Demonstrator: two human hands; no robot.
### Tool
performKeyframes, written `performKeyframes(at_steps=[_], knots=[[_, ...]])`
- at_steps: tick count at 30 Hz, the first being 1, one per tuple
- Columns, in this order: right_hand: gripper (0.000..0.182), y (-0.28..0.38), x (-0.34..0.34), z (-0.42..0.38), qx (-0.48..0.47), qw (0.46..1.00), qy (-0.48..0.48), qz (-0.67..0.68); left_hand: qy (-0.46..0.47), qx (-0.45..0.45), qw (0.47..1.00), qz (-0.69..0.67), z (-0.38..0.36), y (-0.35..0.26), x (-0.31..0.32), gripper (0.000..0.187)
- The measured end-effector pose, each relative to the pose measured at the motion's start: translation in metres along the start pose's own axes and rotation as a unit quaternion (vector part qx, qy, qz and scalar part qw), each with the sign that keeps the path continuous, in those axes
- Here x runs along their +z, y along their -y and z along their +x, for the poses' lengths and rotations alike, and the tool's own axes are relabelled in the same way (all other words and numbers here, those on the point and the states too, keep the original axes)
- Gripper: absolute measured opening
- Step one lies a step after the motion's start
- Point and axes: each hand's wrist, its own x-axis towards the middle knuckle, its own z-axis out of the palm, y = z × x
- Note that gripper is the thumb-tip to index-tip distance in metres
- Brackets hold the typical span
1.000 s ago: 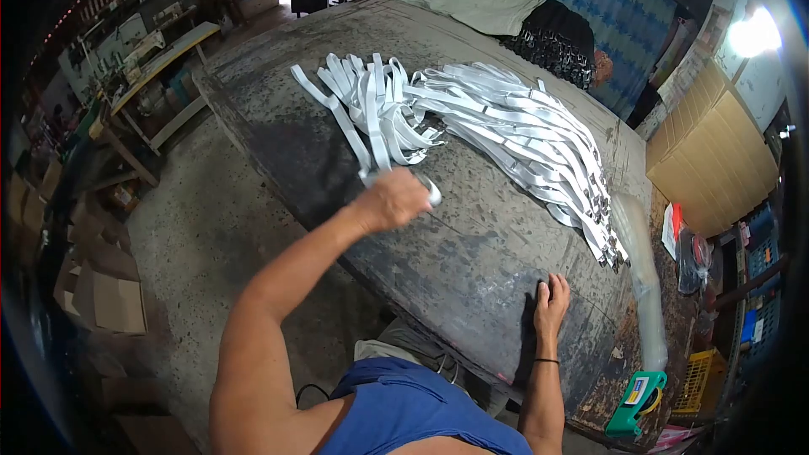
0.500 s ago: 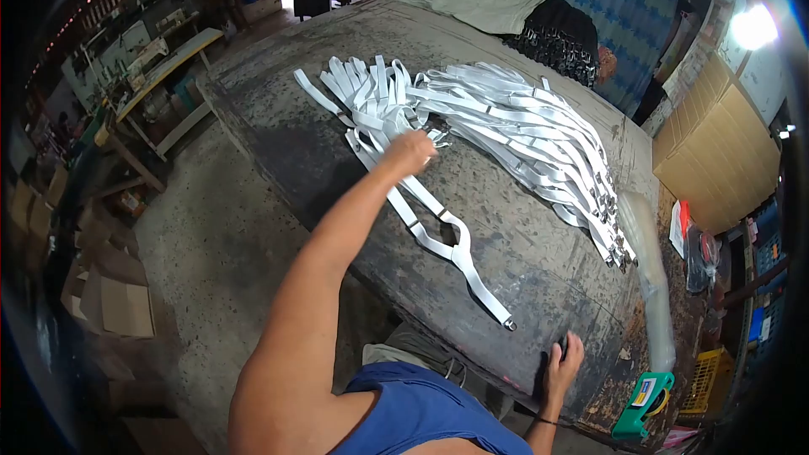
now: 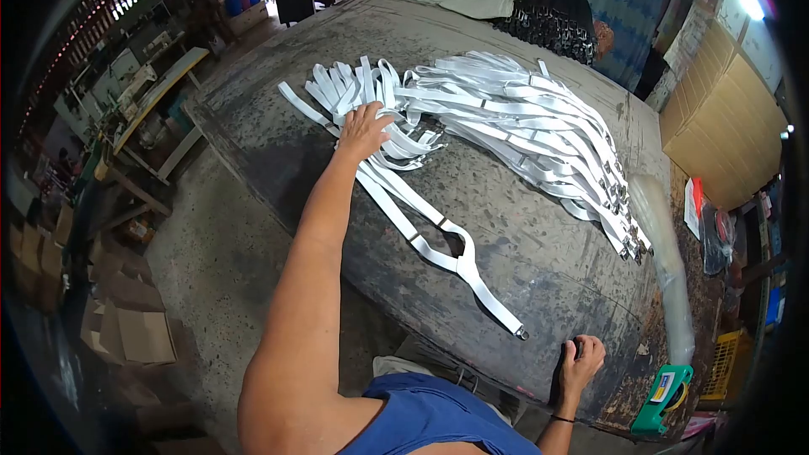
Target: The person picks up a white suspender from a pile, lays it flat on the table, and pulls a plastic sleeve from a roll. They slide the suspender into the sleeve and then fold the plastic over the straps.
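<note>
White straps point(image 3: 368, 84) under left hand point(image 3: 364, 133), fingers spread open; right hand point(image 3: 583, 361) empty, well apart.

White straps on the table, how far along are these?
The larger bundle looks done: its straps run roughly one way, clips bunched at one end. Under way: one Y-shaped strap runs out from the smaller pile, where the left hand rests; whether it grips is unclear. That looser pile seems to be what is left. The right hand rests near the table edge.
</note>
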Motion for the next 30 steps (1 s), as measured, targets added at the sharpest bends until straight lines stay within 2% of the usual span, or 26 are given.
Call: performKeyframes(at_steps=[2,6,9,13,15,19,29,30], knots=[[0.021,0.002,0.000,0.000,0.004,1.000,0.001,-0.002,0.018,0.000,0.999,-0.031,0.008,0.001,0.001,0.036],[0.022,0.005,-0.002,0.001,0.009,1.000,0.000,-0.003,0.066,0.004,0.998,-0.001,0.021,0.011,0.007,0.035],[0.022,0.008,-0.003,0.001,0.016,1.000,0.003,0.001,0.102,0.040,0.994,0.029,0.026,0.015,0.008,0.036],[0.022,0.005,-0.001,0.001,0.016,1.000,0.001,-0.003,0.106,0.064,0.991,0.053,0.029,0.011,0.004,0.040],[0.023,0.003,0.000,0.000,0.000,1.000,-0.011,-0.006,0.049,0.088,0.995,0.029,0.027,0.015,0.012,0.042],[0.023,0.006,0.000,0.001,0.003,1.000,-0.013,-0.005,0.033,0.100,0.994,0.032,0.025,0.018,0.018,0.039],[0.022,0.010,-0.003,0.002,0.001,1.000,-0.016,-0.006,0.071,0.096,0.992,0.031,0.035,0.015,0.013,0.033],[0.022,0.011,-0.004,0.002,0.000,1.000,-0.014,-0.007,0.097,0.088,0.991,0.039,0.036,0.012,0.009,0.032]])
